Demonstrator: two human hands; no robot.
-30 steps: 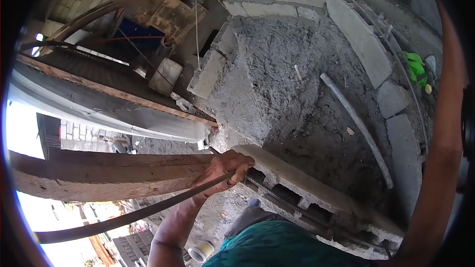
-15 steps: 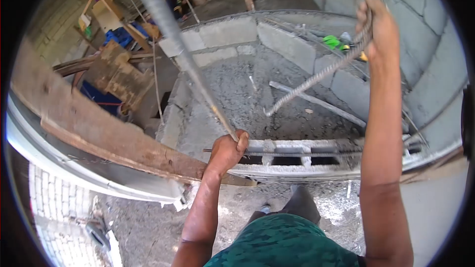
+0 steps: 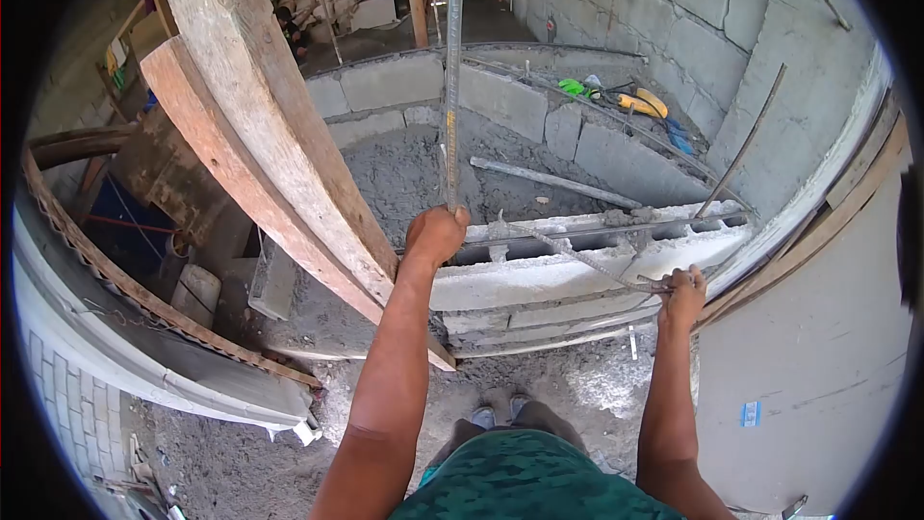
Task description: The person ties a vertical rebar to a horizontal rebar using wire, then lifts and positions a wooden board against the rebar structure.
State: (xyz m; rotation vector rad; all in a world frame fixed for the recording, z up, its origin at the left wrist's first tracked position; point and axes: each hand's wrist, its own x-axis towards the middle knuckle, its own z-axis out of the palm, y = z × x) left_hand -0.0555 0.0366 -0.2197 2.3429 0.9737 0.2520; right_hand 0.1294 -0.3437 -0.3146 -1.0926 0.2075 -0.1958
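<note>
My left hand (image 3: pixel 438 234) is closed around the lower end of an upright ribbed steel bar (image 3: pixel 452 87), at the hollow block wall (image 3: pixel 539 277). On the right, my right hand (image 3: pixel 682 297) grips the end of a shorter, bent ribbed rod (image 3: pixel 587 263). That rod slants up and left across the face and top of the wall. A thin horizontal bar (image 3: pixel 577 232) runs along the open cells of the blocks. Where the upright bar ends is hidden by my left hand.
Wooden planks (image 3: pixel 279 125) rise left of my left hand. Behind the wall are rough mortar, a loose bar (image 3: pixel 553 182) and a yellow tool (image 3: pixel 643 103). Another rod (image 3: pixel 746 140) sticks up at the right. A grey board (image 3: pixel 799 356) stands at the lower right.
My right hand has come down from the upper right to the wall's front, bringing the bent rod. The bar in my left hand now looks upright instead of slanted. The view has shifted.
</note>
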